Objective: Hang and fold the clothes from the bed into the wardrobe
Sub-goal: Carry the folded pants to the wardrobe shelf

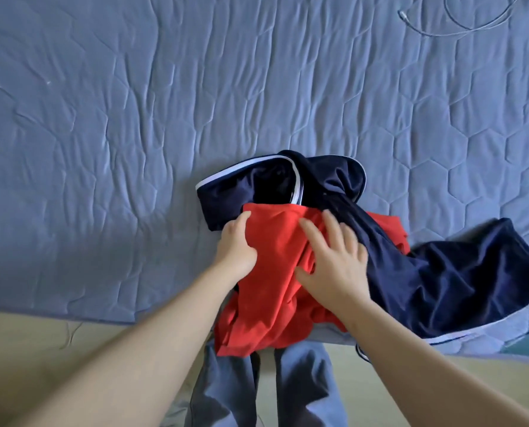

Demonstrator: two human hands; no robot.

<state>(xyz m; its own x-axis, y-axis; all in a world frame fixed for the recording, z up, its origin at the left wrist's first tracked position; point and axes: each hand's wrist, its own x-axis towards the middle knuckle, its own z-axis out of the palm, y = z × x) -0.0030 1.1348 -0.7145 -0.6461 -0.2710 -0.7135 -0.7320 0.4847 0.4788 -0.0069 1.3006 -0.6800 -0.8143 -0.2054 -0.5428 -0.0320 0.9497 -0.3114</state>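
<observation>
step in hand: by my judgement, separating the red garment (275,288) from the pile so it can be folded.
left hand: the left hand (235,245) grasps the red garment's edge at 9 o'clock of the cloth, thumb on top and the other fingers tucked under the fabric.
right hand: the right hand (334,263) lies flat on the red cloth, its fingers (314,232) straight and spread, grasping nothing; it is slightly blurred.
where the clothes are: the red garment sits toward 6 o'clock of the view on the bed (133,118), its lower part hanging over the near edge; the navy garment (442,272) lies partly beneath it and trails toward 4 o'clock.
red garment's look: plain bright red, thin, soft, bunched in deep creases; what kind of garment it is i cannot tell.
navy garment's look: dark, faintly shiny, white piping at the hems, crumpled, one band crossing over the red cloth's right side.
doing it well: first free the red cloth from that navy band, then take it by two matching corners instead of one bunched edge and spread it on the open bed toward 12 o'clock before creasing.
risk: the overhanging part may drag the garment down to the floor (25,334).
around: a cable (460,23) lies at 1 o'clock, well apart; the wardrobe is not in view.
</observation>
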